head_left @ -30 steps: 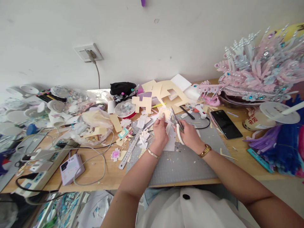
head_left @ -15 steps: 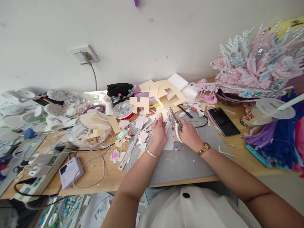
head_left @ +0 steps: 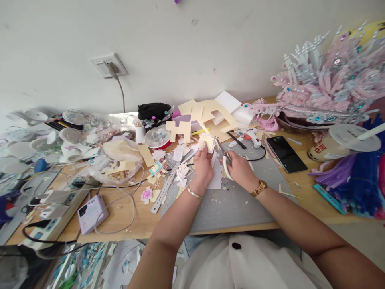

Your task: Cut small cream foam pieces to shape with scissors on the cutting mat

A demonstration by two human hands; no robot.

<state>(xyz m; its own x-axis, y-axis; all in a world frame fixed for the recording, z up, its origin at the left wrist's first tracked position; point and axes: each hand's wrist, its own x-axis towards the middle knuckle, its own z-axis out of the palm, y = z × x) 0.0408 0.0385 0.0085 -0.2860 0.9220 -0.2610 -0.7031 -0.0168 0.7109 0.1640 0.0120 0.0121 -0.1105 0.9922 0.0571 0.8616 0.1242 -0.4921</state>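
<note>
In my left hand (head_left: 203,163) I pinch a small cream paper piece with a scalloped edge (head_left: 207,143), its face turned up. My right hand (head_left: 239,168) is closed round the white handles of a pair of scissors (head_left: 227,164). The blades point up and left and lie close to the paper's right edge; whether they touch it I cannot tell. Both hands are over a grey cutting mat (head_left: 228,210). White paper (head_left: 215,180) lies beneath them. A metal ruler (head_left: 164,190) and small paper scraps (head_left: 182,174) are left of my left hand.
Cream card sheets (head_left: 207,114) are piled against the wall. A glue gun (head_left: 255,138), a phone (head_left: 287,154) and a lidded drink cup (head_left: 327,146) stand or lie to the right. Leftward are a lilac device (head_left: 92,214), loose cables and a power strip (head_left: 57,210).
The paper piece is tilted a little differently in my left hand, and the scissor blades are nearer its right edge. The whole view has shifted slightly.
</note>
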